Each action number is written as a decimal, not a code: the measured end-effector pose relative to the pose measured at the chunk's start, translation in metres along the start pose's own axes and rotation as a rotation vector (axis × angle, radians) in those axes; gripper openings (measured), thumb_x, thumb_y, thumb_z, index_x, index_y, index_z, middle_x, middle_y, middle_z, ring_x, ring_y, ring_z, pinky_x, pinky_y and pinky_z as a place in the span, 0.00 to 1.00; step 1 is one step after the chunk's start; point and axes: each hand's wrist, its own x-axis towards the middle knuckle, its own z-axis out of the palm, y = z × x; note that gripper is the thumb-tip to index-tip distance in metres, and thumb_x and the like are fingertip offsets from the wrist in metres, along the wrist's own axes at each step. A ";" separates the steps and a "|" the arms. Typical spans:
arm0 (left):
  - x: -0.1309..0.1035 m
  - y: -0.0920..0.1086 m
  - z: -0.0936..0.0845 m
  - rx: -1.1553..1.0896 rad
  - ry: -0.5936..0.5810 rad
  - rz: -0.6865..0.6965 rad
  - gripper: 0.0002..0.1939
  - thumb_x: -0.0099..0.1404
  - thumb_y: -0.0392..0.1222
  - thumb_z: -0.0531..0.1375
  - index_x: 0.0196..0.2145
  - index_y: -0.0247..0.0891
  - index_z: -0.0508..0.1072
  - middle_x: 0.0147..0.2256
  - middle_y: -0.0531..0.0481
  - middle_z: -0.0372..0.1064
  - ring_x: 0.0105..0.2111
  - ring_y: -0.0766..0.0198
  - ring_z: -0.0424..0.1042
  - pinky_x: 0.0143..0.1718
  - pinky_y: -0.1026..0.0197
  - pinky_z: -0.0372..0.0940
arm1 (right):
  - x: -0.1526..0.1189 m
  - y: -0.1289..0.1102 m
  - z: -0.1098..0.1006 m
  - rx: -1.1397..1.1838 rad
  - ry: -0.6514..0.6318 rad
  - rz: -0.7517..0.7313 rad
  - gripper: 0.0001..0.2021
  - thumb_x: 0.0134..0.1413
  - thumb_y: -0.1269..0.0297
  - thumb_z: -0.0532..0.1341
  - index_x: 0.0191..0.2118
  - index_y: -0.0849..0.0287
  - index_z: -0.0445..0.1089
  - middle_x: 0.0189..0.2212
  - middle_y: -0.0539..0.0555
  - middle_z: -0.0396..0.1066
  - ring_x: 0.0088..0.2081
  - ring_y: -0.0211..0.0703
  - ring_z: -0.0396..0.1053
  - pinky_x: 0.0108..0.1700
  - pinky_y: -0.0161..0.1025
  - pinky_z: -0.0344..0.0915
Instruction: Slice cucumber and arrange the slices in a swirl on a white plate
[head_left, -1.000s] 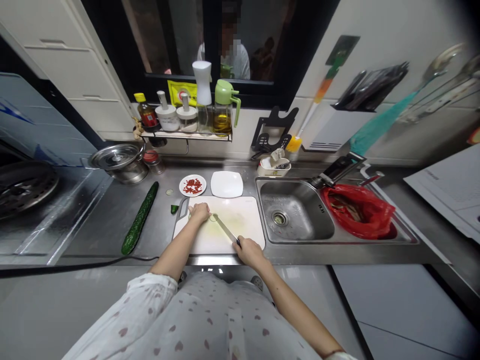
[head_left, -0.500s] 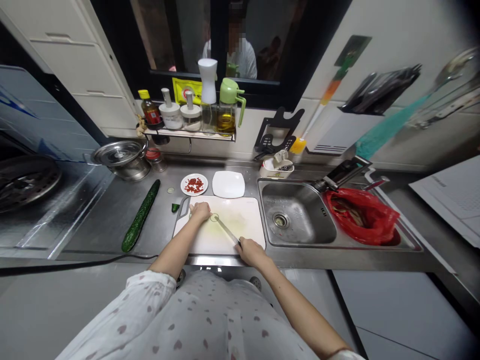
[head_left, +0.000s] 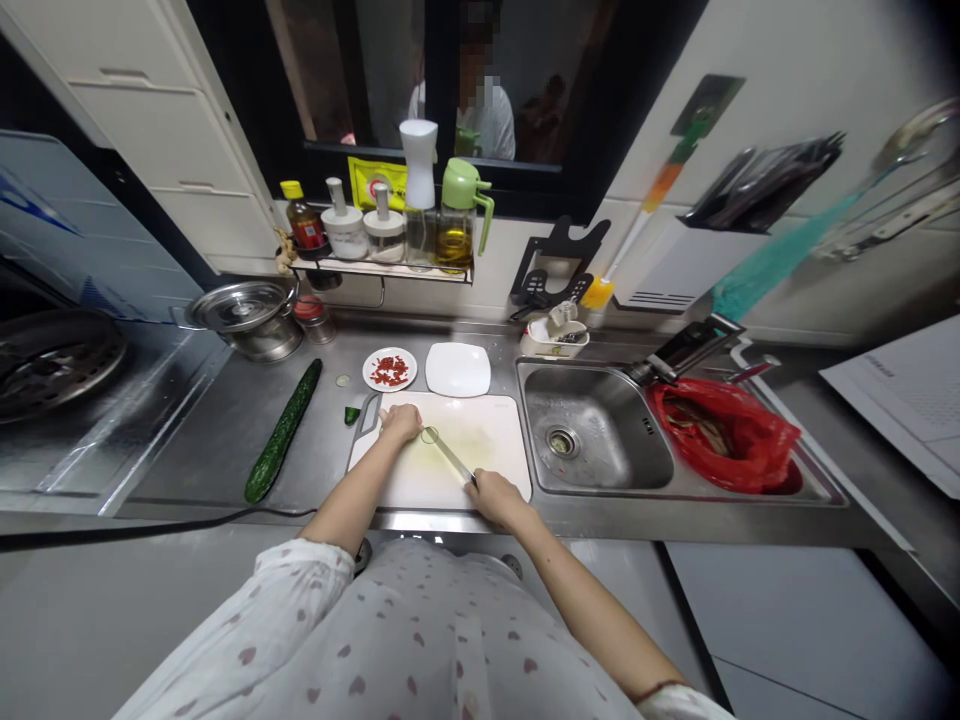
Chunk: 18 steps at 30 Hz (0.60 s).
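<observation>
My right hand (head_left: 498, 497) is closed round the handle of a knife (head_left: 451, 459), whose blade points up and left over the white cutting board (head_left: 487, 420). A thin round pale green slice (head_left: 429, 435) lies by the blade's tip. At the board's left part, my left hand (head_left: 402, 424) is closed with its fingers bent; what it holds is hidden under them. A whole cucumber (head_left: 283, 430) lies on the counter to the left. Beside the board's handle sits a small green cucumber end (head_left: 352, 415).
Behind the board are a plate of chopped red pieces (head_left: 390, 370) and a white plate (head_left: 458, 369). The sink (head_left: 600, 440) and a red bag (head_left: 724, 435) are on the right. A lidded pot (head_left: 251, 320) stands back left, near the spice shelf (head_left: 382, 267).
My right hand has moved slightly left and up with the knife. My left hand stays in nearly the same place.
</observation>
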 end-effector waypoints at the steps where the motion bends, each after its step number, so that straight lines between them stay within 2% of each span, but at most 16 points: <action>1: 0.000 0.000 0.000 -0.001 0.000 0.002 0.04 0.53 0.39 0.63 0.30 0.43 0.75 0.38 0.46 0.76 0.48 0.51 0.68 0.53 0.47 0.51 | 0.001 0.000 0.000 -0.004 0.003 0.002 0.17 0.62 0.57 0.50 0.48 0.61 0.68 0.45 0.64 0.73 0.46 0.52 0.71 0.42 0.42 0.63; 18: -0.003 0.000 0.001 -0.013 0.016 0.005 0.04 0.53 0.39 0.62 0.30 0.42 0.75 0.37 0.45 0.76 0.47 0.52 0.69 0.55 0.47 0.49 | 0.002 -0.007 -0.035 -0.187 -0.029 -0.039 0.18 0.61 0.62 0.52 0.51 0.66 0.69 0.47 0.68 0.72 0.49 0.57 0.70 0.44 0.44 0.65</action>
